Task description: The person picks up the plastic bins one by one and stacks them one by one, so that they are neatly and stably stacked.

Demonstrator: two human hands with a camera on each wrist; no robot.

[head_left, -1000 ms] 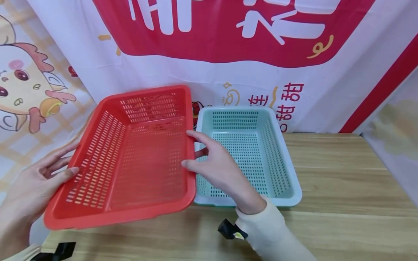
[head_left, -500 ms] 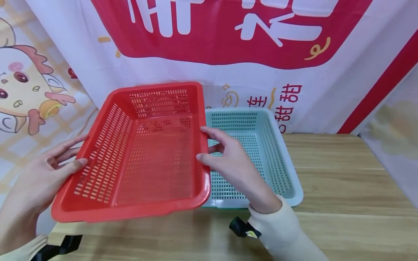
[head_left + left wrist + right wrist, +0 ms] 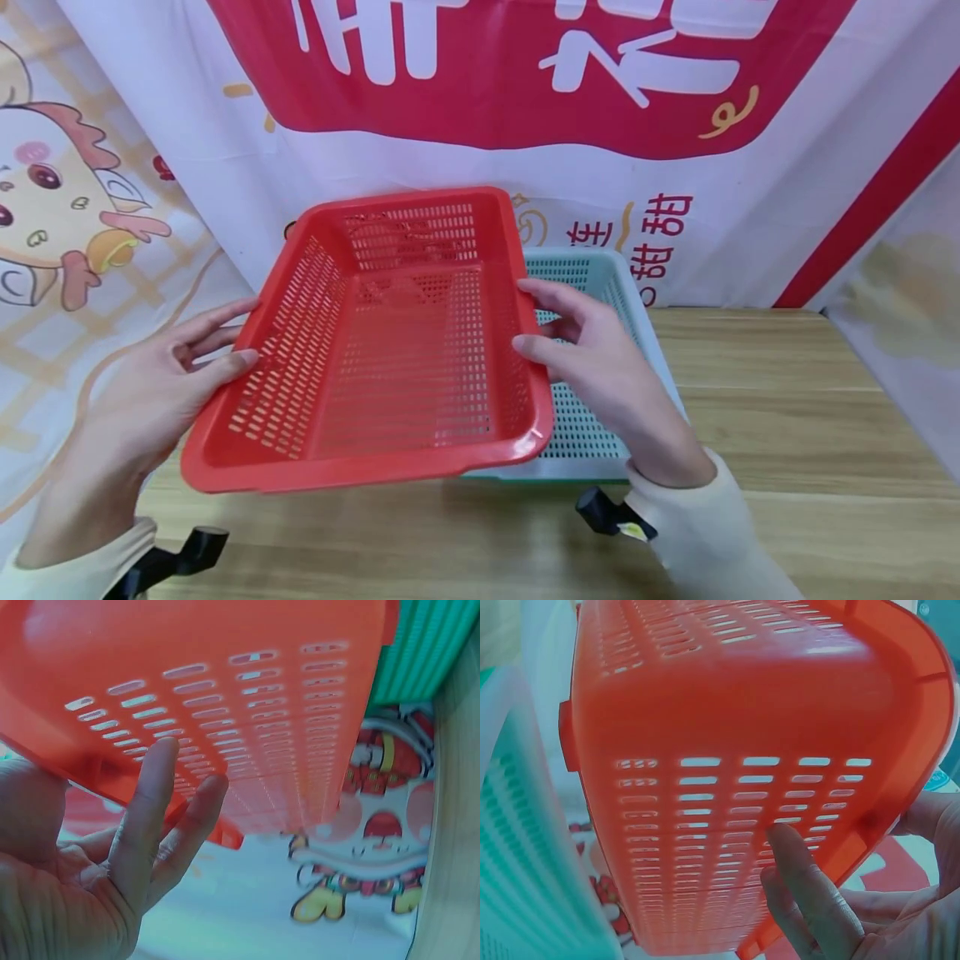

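A red plastic basket (image 3: 405,358) with slotted walls is held up between both hands, tilted, overlapping the green basket in the head view. My left hand (image 3: 168,379) grips its left rim, thumb on top and fingers beneath. On the right rim, my right hand (image 3: 600,358) pinches the edge the same way. In the left wrist view, fingers (image 3: 146,802) rest against the slotted outer wall. Fingertips (image 3: 784,844) of the right hand touch the opposite wall. The light green basket (image 3: 652,333) sits on the table behind, partly hidden by the red one.
The wooden table (image 3: 780,417) stretches to the right of the green basket and along the front. A white cloth banner (image 3: 480,171) with red print hangs at the back. A patterned cloth (image 3: 45,350) covers the left side.
Both hands have moved the red basket to the right, so it now covers much of the green basket's left part. The green basket has stayed in place.
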